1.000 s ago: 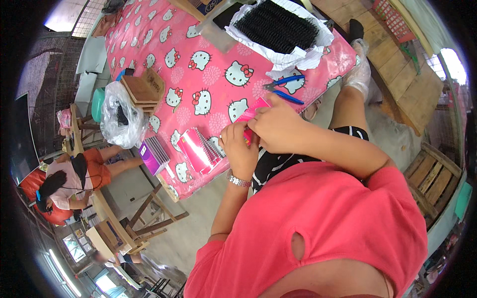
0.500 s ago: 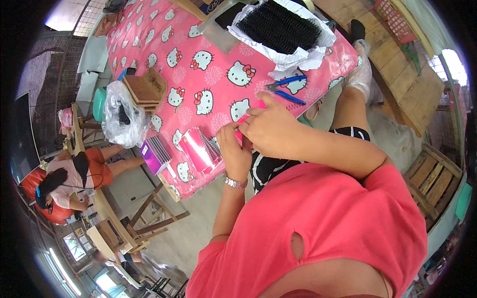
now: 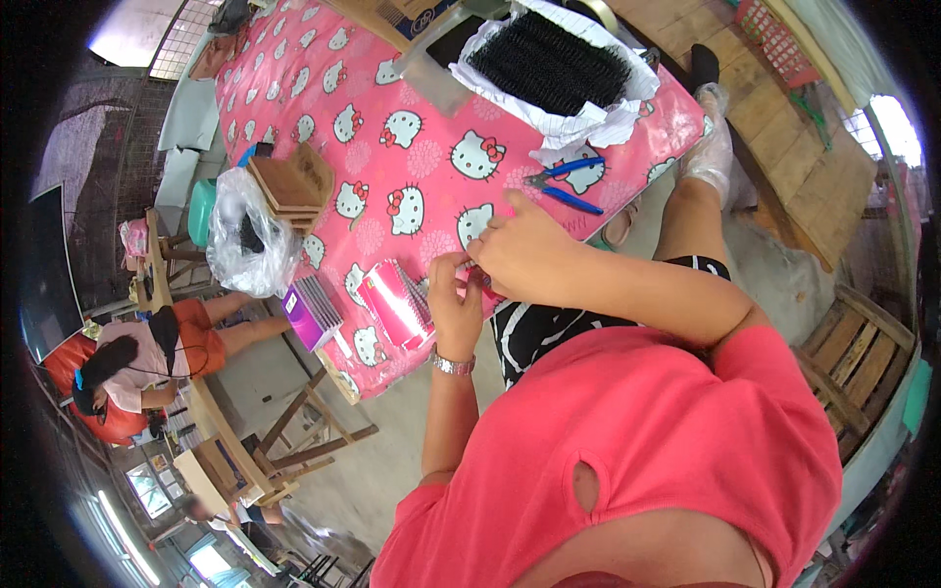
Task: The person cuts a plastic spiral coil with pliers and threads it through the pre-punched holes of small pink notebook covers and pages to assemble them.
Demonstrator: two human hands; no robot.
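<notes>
Near the table's front edge, my left hand (image 3: pixel 455 304) and my right hand (image 3: pixel 521 253) meet, fingers curled round a small pink notebook (image 3: pixel 492 291). My fingers cover most of it, so its binding edge is hard to make out. Just left of my left hand lies a stack of pink notebooks (image 3: pixel 392 302) with coiled edges. Beside that stack are purple notebooks (image 3: pixel 312 316). Beyond my right hand rest blue-handled pliers (image 3: pixel 570 184), with their jaws pointing left. Farther back, many black spiral coils (image 3: pixel 549 64) lie on white paper (image 3: pixel 627 98).
A pink patterned cloth (image 3: pixel 431 147) covers the table. On its left stand a wooden holder (image 3: pixel 299 186) and a clear plastic bag (image 3: pixel 245 265). A cardboard box (image 3: pixel 392 18) is at the back. Another person (image 3: pixel 147 363) sits at a bench to the left; a wooden chair (image 3: pixel 853 358) stands right.
Both hands have shifted slightly nearer to me, and the pink notebook now shows less between them. The camera view has moved a little.
</notes>
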